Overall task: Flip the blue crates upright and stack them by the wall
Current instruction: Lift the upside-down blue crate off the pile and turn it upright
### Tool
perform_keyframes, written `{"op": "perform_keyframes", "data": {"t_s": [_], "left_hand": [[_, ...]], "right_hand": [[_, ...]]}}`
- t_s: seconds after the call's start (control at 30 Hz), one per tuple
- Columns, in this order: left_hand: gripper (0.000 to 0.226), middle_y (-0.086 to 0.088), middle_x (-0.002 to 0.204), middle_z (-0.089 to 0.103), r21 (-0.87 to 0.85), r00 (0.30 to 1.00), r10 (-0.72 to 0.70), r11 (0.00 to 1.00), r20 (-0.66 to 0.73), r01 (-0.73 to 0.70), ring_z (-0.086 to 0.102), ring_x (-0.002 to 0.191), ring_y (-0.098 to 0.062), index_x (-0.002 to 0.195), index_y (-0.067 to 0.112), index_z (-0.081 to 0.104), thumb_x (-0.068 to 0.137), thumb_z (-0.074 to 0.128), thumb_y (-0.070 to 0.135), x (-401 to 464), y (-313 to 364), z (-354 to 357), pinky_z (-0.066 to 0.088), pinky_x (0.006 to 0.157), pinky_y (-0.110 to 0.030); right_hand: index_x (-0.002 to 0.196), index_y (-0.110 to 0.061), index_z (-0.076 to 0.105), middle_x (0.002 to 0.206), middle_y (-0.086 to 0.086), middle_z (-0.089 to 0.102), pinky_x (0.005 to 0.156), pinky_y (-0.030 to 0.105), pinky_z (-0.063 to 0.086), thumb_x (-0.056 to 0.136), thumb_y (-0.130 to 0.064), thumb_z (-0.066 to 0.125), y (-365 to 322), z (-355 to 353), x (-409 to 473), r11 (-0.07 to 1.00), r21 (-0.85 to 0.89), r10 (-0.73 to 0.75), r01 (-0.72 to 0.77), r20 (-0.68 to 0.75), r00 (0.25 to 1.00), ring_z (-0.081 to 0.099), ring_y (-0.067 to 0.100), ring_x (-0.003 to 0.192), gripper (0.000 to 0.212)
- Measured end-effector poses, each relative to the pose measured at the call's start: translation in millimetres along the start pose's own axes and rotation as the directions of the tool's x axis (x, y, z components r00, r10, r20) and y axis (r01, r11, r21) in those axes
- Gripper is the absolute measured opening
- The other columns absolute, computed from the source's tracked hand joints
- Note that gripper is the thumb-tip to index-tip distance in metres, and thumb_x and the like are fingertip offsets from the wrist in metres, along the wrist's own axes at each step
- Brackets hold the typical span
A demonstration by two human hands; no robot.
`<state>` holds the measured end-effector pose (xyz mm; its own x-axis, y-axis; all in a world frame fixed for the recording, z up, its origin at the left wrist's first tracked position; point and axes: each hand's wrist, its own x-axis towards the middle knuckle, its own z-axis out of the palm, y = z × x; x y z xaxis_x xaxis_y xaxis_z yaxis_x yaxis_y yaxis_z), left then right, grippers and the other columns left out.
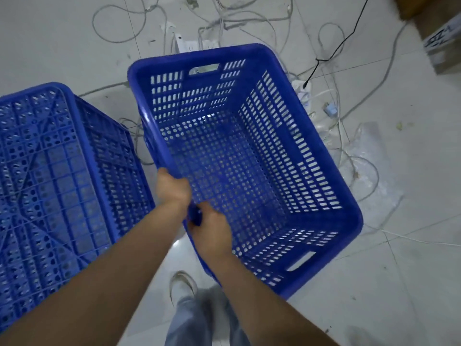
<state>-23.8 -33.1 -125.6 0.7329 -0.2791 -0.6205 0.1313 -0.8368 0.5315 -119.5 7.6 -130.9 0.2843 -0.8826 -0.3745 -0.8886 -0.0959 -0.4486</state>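
Observation:
A blue perforated crate (249, 156) is held open side up above the tiled floor, tilted a little toward me. Both hands grip its near left long rim: my left hand (172, 187) higher on the rim, my right hand (212, 229) just below it, fingers curled over the edge. The crate is empty inside. A second blue crate (57, 186) lies upside down at the left, its ribbed bottom facing up, apart from my hands.
Tangled white cables (224, 23) and a black cable (331, 51) lie over the floor behind the held crate. A cardboard box (441, 43) stands at the top right. Clear plastic wrap (369, 156) lies on the right. My shoe (183, 283) is below the crate.

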Motion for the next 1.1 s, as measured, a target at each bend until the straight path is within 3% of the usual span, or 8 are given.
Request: {"op": "perform_keyframes", "data": {"t_s": [0.1,0.2,0.3,0.53,0.77,0.9,1.0,1.1], "left_hand": [[0.017,-0.021,0.107,0.061,0.011,0.999,-0.039,0.999,0.0,0.039,0.06,0.106,-0.037,0.101,0.007,0.055,0.086,0.059,0.002,24.1,-24.1,-12.5,0.05,0.086,-0.039],[0.018,-0.012,0.106,0.051,0.033,0.995,-0.103,0.994,-0.003,0.104,0.054,0.098,-0.03,0.091,0.014,0.046,0.09,0.055,-0.001,44.8,-44.9,-17.4,0.046,0.086,-0.04],[0.032,-0.014,0.114,0.049,0.017,0.988,-0.15,0.989,0.031,0.15,0.046,0.072,-0.024,0.125,0.007,0.044,0.094,0.047,-0.003,54.6,-56.1,-22.7,0.038,0.079,-0.035],[0.043,-0.021,0.136,0.048,0.136,0.972,-0.182,0.977,0.15,0.162,0.053,0.109,-0.04,0.138,0.001,0.037,0.097,0.048,0.001,63.7,-75.0,-30.9,0.047,0.096,-0.051],[0.078,-0.025,0.137,0.046,0.538,0.978,0.013,0.833,0.207,-0.125,0.056,0.109,-0.042,0.15,0.008,0.011,0.091,0.061,0.014,88.9,-78.6,-38.3,0.051,0.075,-0.046],[0.1,-0.005,0.161,-0.015,0.836,0.857,0.274,0.229,0.436,-0.498,-0.008,0.149,-0.028,0.153,0.029,-0.008,0.086,0.065,0.038,102.1,-73.4,-48.6,0.016,0.119,-0.046],[0.081,0.003,0.162,-0.01,0.731,0.751,0.05,-0.285,0.658,-0.621,-0.015,0.149,-0.024,0.152,0.034,0.009,0.088,0.052,0.056,107.7,-64.2,-54.9,-0.003,0.119,-0.046],[0.07,0.004,0.163,0.004,0.679,0.74,-0.01,-0.388,0.673,-0.623,-0.01,0.15,-0.024,0.151,0.032,0.017,0.092,0.048,0.052,102.6,-63.0,-54.3,-0.004,0.119,-0.046]], "right_hand": [[0.092,-0.014,0.062,0.096,0.015,0.069,0.066,0.032,0.045,0.083,-0.024,0.053,2.1,20.6,-5.6,0.965,0.257,-0.054,-0.062,0.419,0.906,0.063,0.031,0.086,0.017],[0.105,-0.015,0.057,0.108,0.014,0.065,0.073,0.035,0.048,0.089,-0.027,0.049,13.6,34.2,-19.1,0.964,0.227,-0.032,-0.137,0.612,0.791,0.061,0.032,0.098,0.021],[0.14,-0.015,0.038,0.139,0.012,0.05,0.103,0.04,0.04,0.093,-0.031,0.05,24.3,49.2,-34.2,0.983,0.117,0.01,-0.142,0.735,0.678,0.047,0.032,0.127,0.051],[0.148,-0.015,0.021,0.145,0.013,0.039,0.099,0.042,0.043,0.095,-0.033,0.048,16.6,91.5,-45.0,0.987,-0.012,0.11,-0.157,0.764,0.635,0.043,0.03,0.13,0.062],[0.153,-0.018,0.0,0.143,0.017,0.044,0.092,0.042,0.048,0.098,-0.019,0.044,13.7,112.1,-37.0,0.989,-0.139,0.129,-0.041,0.718,0.684,0.051,0.032,0.123,0.07],[0.153,-0.018,0.002,0.132,0.016,0.055,0.088,0.04,0.049,0.097,-0.017,0.044,15.8,109.5,-34.1,0.99,-0.143,0.118,-0.02,0.72,0.684,0.057,0.032,0.114,0.07],[0.152,-0.018,0.006,0.131,0.015,0.055,0.089,0.039,0.049,0.096,-0.016,0.046,15.7,105.9,-33.8,0.989,-0.143,0.127,-0.035,0.704,0.699,0.056,0.032,0.117,0.07],[0.152,-0.015,0.01,0.131,0.015,0.055,0.093,0.039,0.048,0.094,-0.017,0.051,20.1,103.1,-33.3,0.985,-0.174,0.114,0.007,0.675,0.729,0.056,0.032,0.118,0.071]]}}
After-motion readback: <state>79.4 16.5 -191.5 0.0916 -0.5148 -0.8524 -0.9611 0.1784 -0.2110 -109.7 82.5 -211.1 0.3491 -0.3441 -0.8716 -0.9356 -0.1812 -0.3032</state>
